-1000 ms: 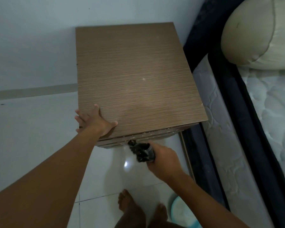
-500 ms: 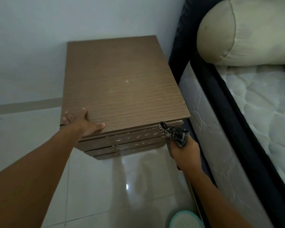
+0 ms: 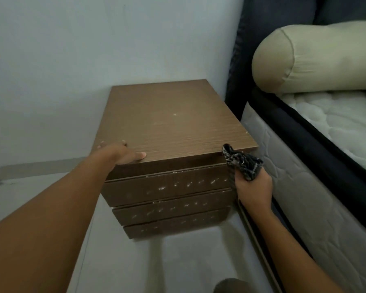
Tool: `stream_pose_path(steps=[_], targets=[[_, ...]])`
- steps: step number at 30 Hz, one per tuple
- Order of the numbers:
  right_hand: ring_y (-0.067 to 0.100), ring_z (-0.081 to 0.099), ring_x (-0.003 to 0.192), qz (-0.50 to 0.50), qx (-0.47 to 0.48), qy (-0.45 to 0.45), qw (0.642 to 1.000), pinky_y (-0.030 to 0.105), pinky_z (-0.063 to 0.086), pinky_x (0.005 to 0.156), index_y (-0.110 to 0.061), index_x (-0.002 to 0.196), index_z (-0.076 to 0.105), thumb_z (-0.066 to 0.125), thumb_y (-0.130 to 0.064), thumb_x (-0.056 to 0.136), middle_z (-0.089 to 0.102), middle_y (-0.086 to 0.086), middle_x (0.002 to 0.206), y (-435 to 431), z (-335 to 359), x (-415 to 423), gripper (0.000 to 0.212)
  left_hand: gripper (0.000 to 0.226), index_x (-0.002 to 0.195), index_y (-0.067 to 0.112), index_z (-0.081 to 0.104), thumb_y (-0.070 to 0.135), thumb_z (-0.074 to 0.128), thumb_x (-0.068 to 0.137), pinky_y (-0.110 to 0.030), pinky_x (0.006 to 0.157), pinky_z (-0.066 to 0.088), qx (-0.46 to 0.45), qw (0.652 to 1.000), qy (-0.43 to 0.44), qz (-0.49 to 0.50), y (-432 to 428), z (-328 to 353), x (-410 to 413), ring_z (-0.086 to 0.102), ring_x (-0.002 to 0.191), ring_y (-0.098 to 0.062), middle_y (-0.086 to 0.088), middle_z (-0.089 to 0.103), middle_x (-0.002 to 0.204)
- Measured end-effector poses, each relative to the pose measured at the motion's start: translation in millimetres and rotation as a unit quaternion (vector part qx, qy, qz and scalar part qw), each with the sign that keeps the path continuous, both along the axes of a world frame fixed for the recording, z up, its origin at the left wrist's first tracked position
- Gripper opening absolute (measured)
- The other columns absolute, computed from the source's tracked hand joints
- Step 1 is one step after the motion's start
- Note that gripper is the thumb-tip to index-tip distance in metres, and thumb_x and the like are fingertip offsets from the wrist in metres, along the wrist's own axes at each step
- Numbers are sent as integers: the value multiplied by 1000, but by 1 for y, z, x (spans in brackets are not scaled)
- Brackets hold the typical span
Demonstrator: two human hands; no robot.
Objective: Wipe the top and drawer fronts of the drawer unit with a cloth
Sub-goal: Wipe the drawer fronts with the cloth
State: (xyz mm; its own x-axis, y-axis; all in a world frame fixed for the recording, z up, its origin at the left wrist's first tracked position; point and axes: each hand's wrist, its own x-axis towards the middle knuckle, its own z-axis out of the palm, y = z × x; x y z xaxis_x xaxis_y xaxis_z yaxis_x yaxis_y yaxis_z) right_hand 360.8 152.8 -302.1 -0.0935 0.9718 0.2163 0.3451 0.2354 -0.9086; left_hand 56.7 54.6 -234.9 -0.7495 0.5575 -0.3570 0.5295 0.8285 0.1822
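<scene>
— So, where is the cloth (image 3: 243, 163)?
— Bunched in the right hand's (image 3: 253, 191) grip, at the 3 o'clock end of the top drawer front (image 3: 135, 192), touching the corner just under the top.
— And the left hand (image 3: 123, 155)?
— Laid flat with fingers spread on the drawer unit (image 3: 173, 123), at the 7 o'clock corner of its top, holding nothing.
— Anything around it?
— White specks (image 3: 162, 188) dot the drawer fronts (image 3: 171, 210). A mattress (image 3: 287, 187) with a beige bolster (image 3: 315, 58) is at 3 o'clock, and the wall (image 3: 93, 49) is at 12.
</scene>
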Motion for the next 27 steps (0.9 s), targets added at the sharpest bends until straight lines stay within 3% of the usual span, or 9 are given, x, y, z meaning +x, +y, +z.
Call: stream_pose_path(steps=[7, 10, 12, 16, 19, 21, 23, 27], targets=[[19, 63, 79, -2, 63, 16, 998, 36, 53, 69, -19, 91, 64, 67, -23, 84, 64, -6, 79, 5, -32, 8, 8, 77, 148, 10, 36, 58, 51, 90, -43, 116, 20, 136, 991, 20, -5, -12, -15, 14, 25, 144, -35, -16, 28, 157], [21, 60, 77, -15, 71, 5, 997, 32, 45, 65, -20, 86, 60, 66, -23, 85, 62, -3, 78, 0, -39, 16, 6, 94, 142, 19, 45, 80, 50, 72, -50, 113, 26, 192, 979, 37, 61, -23, -30, 15, 31, 139, -39, -15, 37, 152], [24, 59, 78, -34, 69, -12, 997, 31, 42, 66, -19, 86, 61, 65, -23, 85, 60, -2, 78, -3, -42, 21, 6, 90, 136, 26, 53, 84, 46, 67, -51, 107, 31, 220, 969, 90, 71, -36, -39, 25, 33, 136, -40, -12, 43, 148], [29, 62, 81, -64, 91, -20, 994, 38, 50, 71, -17, 89, 63, 64, -20, 85, 63, 1, 79, 5, -41, 25, 6, 55, 123, 23, 65, 61, 53, 84, -49, 93, 45, 387, 896, 215, 37, -50, -62, 44, 42, 127, -34, -9, 51, 135], [29, 64, 79, -68, 130, -26, 989, 44, 54, 70, -21, 88, 60, 63, -18, 83, 68, 4, 81, 17, -30, 23, 6, 54, 131, 18, 52, 49, 58, 87, -52, 98, 45, 453, 848, 270, 48, -57, -94, 48, 40, 129, -34, -14, 39, 140], [27, 64, 77, -64, 149, -52, 985, 45, 55, 68, -25, 88, 58, 63, -20, 82, 68, 2, 80, 21, -30, 23, 9, 66, 143, 18, 33, 45, 58, 89, -52, 105, 39, 468, 844, 244, 95, -59, -115, 50, 30, 138, -36, -16, 21, 153], [26, 63, 77, -89, 157, -103, 978, 42, 54, 67, -25, 90, 57, 63, -24, 83, 68, -1, 81, 18, -32, 20, 9, 72, 147, 17, 23, 44, 58, 90, -51, 104, 38, 477, 853, 154, 146, -62, -130, 45, 29, 138, -39, -16, 15, 155], [31, 62, 77, -117, 170, -141, 968, 36, 47, 62, -21, 90, 57, 58, -17, 84, 67, 5, 81, 26, -34, 32, 7, 53, 135, 9, 43, 44, 50, 95, -44, 96, 42, 504, 823, -9, 261, -65, -133, 36, 50, 122, -35, -16, 48, 137]])
